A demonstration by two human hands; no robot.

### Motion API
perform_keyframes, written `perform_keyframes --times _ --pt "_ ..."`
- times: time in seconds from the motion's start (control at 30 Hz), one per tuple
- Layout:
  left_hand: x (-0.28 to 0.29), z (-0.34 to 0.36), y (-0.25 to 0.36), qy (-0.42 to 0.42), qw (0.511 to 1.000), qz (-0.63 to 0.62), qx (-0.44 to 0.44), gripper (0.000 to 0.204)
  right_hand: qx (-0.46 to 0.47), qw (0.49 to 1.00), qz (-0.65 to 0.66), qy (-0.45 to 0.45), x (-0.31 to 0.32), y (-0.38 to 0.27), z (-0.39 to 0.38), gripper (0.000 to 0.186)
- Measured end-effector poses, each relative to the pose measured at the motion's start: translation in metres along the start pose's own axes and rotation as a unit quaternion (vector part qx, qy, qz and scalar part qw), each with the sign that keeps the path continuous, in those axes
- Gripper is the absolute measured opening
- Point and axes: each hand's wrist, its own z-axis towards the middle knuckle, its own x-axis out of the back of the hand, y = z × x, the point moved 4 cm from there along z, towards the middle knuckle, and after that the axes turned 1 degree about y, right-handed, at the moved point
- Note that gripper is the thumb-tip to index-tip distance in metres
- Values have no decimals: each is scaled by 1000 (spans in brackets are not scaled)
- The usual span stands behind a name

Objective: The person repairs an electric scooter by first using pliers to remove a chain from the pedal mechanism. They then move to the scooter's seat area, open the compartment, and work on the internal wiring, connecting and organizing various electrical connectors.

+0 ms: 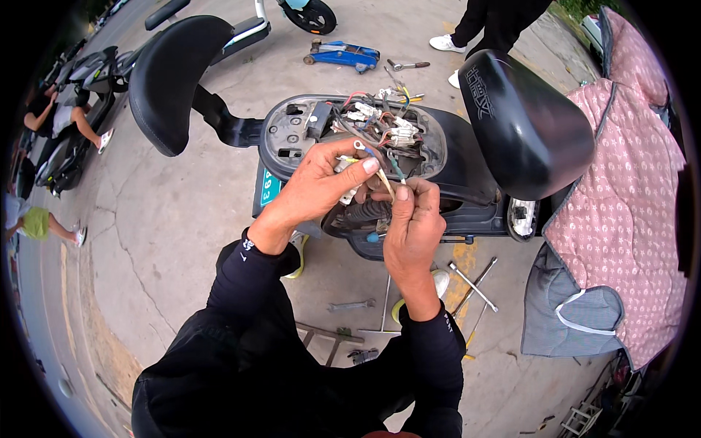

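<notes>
My left hand (321, 179) is closed, pinching a wire (369, 152) with a ring terminal (358, 145) at its end between thumb and forefinger. Close beside it, my right hand (415, 223) has thumb and forefinger pressed together on a pale wire end (386, 182). A thin green lead (396, 167) runs down to the right fingertips. Both hands are over the near edge of an electric scooter's opened seat base (276, 131). Beyond them lies a tangle of wires with white connectors (401, 131). My curled fingers hide part of the wires.
A black backrest (179, 84) rises at left, a black saddle (533, 124) at right. A pink quilted cover (621, 197) hangs farther right. Beyond the scooter are a blue floor jack (342, 55) and a standing person's legs (485, 25). A cross wrench (475, 285) and spanner (352, 305) lie nearer.
</notes>
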Motion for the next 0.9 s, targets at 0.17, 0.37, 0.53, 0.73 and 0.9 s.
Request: perform_keyframes --times 0.17,0.37,0.53,0.73,0.9 --pt "-4 -2 -3 -41 998 11 49 21 -126 984 124 -6 11 9 -3 24" --pt "-18 5 -5 -69 995 19 70 20 -186 968 168 -8 6 17 -9 24" --pt "-18 6 -8 -58 993 8 98 19 -257 936 226 -82 17 12 1 25" --pt "-8 4 4 -99 970 208 -76 26 -271 920 209 -189 29 17 6 26" --pt "20 7 37 158 922 330 -128 25 -285 898 335 -1 37 31 -2 25"
